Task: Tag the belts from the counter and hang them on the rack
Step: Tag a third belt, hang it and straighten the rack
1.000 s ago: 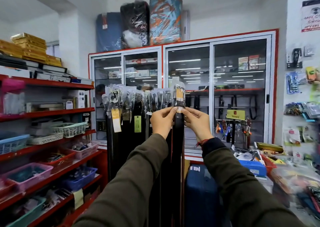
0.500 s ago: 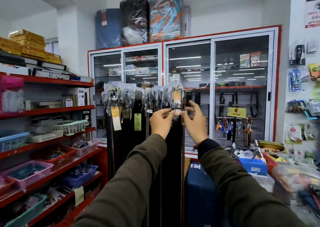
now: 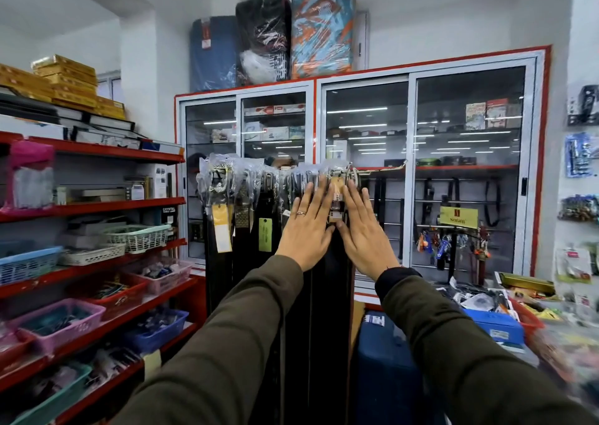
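Several dark belts [image 3: 227, 262] hang side by side from a rack [image 3: 379, 172], their buckles wrapped in clear plastic. The rightmost belt [image 3: 337, 204] carries a small tag and hangs between my two hands. My left hand [image 3: 306, 227], wearing a ring, lies flat with fingers spread against the belts just left of it. My right hand [image 3: 364, 230] is flat and spread just right of it. Neither hand grips anything. Yellow and green tags [image 3: 223, 228] hang on belts further left.
Red shelves [image 3: 97, 204] with plastic baskets run along the left. A glass-door cabinet [image 3: 411, 171] stands behind the rack. A blue suitcase [image 3: 385, 369] sits below right, and a cluttered counter [image 3: 505, 311] lies at the right.
My hands let go of the belt's buckle and tag and opened flat on either side of it. The belt now hangs on the rack with the others.
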Demonstrator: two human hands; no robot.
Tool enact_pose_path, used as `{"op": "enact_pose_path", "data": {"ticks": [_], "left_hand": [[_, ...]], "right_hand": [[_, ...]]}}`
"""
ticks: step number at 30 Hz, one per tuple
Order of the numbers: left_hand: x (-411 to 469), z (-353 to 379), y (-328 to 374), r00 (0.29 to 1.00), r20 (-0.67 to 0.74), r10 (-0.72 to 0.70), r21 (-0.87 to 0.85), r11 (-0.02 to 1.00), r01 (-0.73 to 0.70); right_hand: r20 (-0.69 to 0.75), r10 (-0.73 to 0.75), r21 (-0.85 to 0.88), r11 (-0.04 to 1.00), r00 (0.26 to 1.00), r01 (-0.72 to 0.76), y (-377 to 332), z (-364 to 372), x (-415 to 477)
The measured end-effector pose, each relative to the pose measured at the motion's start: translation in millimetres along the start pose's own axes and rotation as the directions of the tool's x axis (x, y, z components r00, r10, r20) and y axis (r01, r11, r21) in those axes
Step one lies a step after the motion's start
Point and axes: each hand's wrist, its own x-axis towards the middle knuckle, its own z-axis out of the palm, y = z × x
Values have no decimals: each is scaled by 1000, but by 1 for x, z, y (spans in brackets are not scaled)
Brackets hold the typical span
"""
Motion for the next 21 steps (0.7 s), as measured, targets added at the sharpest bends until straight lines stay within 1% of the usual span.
{"op": "enact_pose_path", "data": {"ticks": [3,7,9,12,14,16,19,21], "left_hand": [[3,6,-9,999,28,-27,18,1000,26],[2,1,-15,1000,17,-8,56,998,7],[-5,-5,-18,1000,-22,12,89,996,-10],[-23,-19,-28,992,-124,33,124,992,-18],[-37,-30,-42,980,-200,14,118,993,10],[-51,-44,-61,958,-286,-13,121,991,49],[-72,-66,-97,922,-385,-43,105,990,90],[-85,-76,-122,911,-406,-76,69,991,113]], "right_hand": [[28,-3,-25,1000,1000,4,3,6,5],[10,9,-75,997,1000,-8,2,8,5],[-37,63,-45,997,997,-64,-5,11,0],[-165,115,22,993,979,-113,-28,23,-9],[-240,92,45,995,966,-84,-50,35,-11],[-274,40,80,997,961,-19,-73,45,-8],[-253,-31,148,987,967,71,-109,62,3],[-224,-76,159,981,972,114,-131,73,11]]}}
